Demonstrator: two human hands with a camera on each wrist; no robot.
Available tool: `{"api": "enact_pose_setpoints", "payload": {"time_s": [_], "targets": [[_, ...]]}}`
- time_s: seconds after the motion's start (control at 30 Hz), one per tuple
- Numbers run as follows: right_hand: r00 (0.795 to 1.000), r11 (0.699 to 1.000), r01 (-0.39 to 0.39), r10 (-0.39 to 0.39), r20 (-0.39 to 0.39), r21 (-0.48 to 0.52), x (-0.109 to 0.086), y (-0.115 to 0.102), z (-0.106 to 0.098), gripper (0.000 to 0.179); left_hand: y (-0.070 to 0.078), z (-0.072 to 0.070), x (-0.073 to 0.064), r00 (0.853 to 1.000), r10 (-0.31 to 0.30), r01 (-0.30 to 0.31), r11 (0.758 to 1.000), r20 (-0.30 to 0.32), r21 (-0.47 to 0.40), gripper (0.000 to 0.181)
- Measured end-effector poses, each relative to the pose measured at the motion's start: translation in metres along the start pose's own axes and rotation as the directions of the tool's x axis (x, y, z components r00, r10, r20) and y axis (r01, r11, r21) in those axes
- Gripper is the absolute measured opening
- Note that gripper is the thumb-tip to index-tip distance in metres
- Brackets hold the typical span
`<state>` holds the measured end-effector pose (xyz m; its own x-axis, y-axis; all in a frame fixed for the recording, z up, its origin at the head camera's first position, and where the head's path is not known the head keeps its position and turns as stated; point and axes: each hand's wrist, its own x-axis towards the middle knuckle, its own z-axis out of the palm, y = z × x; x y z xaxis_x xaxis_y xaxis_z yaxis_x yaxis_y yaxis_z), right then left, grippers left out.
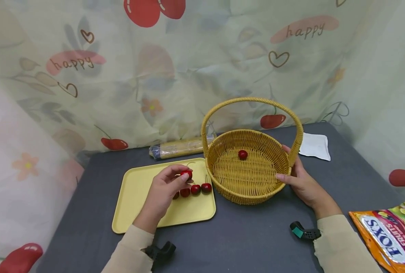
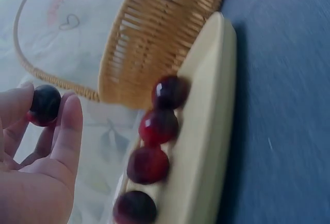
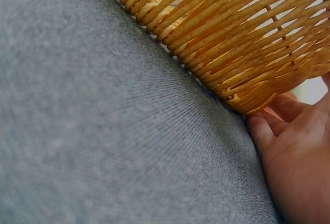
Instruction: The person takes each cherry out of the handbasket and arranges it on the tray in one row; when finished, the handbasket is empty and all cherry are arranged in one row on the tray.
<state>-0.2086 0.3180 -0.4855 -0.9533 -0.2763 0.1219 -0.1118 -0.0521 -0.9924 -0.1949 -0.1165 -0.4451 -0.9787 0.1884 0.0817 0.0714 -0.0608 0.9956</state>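
My left hand [image 1: 161, 195] pinches a dark red cherry [image 1: 187, 173] between thumb and fingers, above the pale yellow tray [image 1: 134, 204]. In the left wrist view that cherry [image 2: 45, 105] hangs clear of the others. Below it, several more cherries [image 2: 148, 165] lie in a row on the tray. To the tray's right stands a woven basket [image 1: 245, 199] with a tall arched handle. A single cherry [image 1: 242, 154] lies inside, toward the back. My right hand [image 1: 306, 187] grips the basket's right side, its thumb over the rim; some fingers are hidden behind the handle's foot.
Behind the tray lies a long clear-wrapped package [image 1: 180, 148]. A white sheet [image 1: 315, 146] rests at the back right. At the front right is a colourful Fox's Fruits candy bag [image 1: 390, 237]. Printed curtains [image 1: 195, 76] enclose the grey table [image 1: 243, 242].
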Motion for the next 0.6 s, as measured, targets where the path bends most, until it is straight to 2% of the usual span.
{"api": "enact_pose_setpoints", "payload": {"time_s": [0.13, 0.37, 0.6], "targets": [[1.0, 1.0, -0.003, 0.003, -0.001, 0.0, 0.0, 0.0, 0.0, 0.099, -0.004, -0.014, -0.006, 1.0, -0.024, 0.024, 0.999, -0.02, 0.024, 0.03], [1.0, 1.0, -0.014, 0.014, -0.001, -0.006, -0.001, 0.0, 0.0, 0.098, -0.006, -0.037, -0.015, 0.996, -0.067, 0.067, 0.998, -0.067, 0.004, 0.037], [1.0, 1.0, -0.009, 0.009, 0.003, 0.001, -0.001, 0.0, 0.0, 0.098, -0.012, -0.056, -0.02, 0.993, -0.053, 0.061, 0.995, -0.103, 0.077, 0.041]]}}
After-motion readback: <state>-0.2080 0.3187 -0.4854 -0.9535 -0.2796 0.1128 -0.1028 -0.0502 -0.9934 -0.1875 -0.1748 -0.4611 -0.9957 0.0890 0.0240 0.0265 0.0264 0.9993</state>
